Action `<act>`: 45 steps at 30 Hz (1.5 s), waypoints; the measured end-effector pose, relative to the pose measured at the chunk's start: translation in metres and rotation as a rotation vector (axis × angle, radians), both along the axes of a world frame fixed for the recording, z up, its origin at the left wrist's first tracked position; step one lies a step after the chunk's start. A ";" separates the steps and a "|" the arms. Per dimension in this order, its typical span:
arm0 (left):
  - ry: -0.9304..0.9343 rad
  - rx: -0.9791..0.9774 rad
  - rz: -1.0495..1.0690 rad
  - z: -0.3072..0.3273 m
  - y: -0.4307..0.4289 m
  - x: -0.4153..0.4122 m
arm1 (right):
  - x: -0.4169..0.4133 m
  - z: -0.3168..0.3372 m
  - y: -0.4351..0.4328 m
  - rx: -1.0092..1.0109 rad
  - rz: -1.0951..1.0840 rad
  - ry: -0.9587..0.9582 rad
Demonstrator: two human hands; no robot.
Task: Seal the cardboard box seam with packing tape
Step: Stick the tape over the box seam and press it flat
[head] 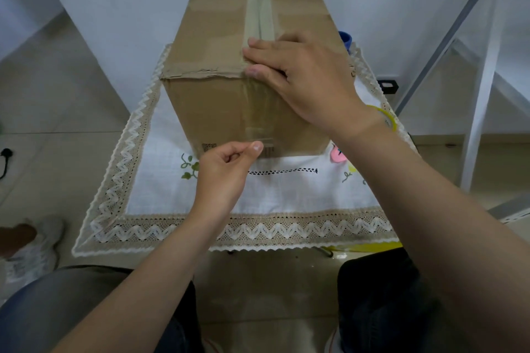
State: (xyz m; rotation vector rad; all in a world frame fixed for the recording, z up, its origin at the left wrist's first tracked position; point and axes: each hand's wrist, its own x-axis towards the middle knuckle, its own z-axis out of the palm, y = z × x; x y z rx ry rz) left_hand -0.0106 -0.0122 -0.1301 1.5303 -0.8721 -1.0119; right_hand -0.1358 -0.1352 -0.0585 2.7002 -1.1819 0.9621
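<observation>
A brown cardboard box [218, 23] stands on a small table covered by a white lace-edged cloth [286, 195]. Clear packing tape [259, 8] runs along its top seam and down the near face [258, 112]. My right hand [304, 77] lies flat on the near top edge, fingers pressing the tape over the corner. My left hand [229, 163] is lower, at the bottom of the near face, thumb and forefinger pinched on the loose end of the tape strip. A yellow-rimmed tape roll [387, 117] shows partly behind my right wrist.
A blue object [345, 40] peeks out behind the box on the right. A pink item [338, 155] lies by the box's right corner. White metal frame legs [476, 94] stand to the right. My knees are below, and a shoe [31, 241] rests on the floor at left.
</observation>
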 end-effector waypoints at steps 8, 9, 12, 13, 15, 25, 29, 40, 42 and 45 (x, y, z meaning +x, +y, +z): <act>0.009 0.006 -0.008 0.000 -0.002 0.003 | 0.001 -0.013 -0.004 -0.163 0.019 -0.034; 0.004 0.006 -0.007 0.000 -0.001 0.004 | 0.001 -0.014 -0.004 -0.181 0.015 -0.032; -0.010 0.007 -0.015 0.000 -0.001 0.005 | 0.001 -0.018 -0.004 -0.210 -0.004 0.012; -0.007 0.006 -0.021 0.000 -0.001 0.006 | 0.001 -0.020 -0.003 -0.228 -0.019 0.040; 0.000 -0.003 -0.027 0.002 -0.002 0.007 | -0.001 -0.025 -0.001 -0.274 -0.053 0.082; 0.019 0.025 -0.048 -0.002 -0.008 0.012 | 0.010 -0.012 0.009 -0.103 -0.114 -0.109; 0.042 0.008 -0.055 -0.003 -0.007 0.013 | 0.013 -0.016 0.008 -0.136 -0.126 -0.114; 0.060 0.014 -0.039 0.000 -0.009 0.013 | 0.006 -0.028 0.011 -0.272 -0.175 0.043; 0.057 0.030 -0.040 -0.002 -0.010 0.013 | 0.007 -0.020 0.009 -0.215 -0.176 -0.006; 0.070 0.036 -0.031 -0.005 -0.012 0.014 | 0.008 -0.019 0.004 -0.241 -0.168 -0.014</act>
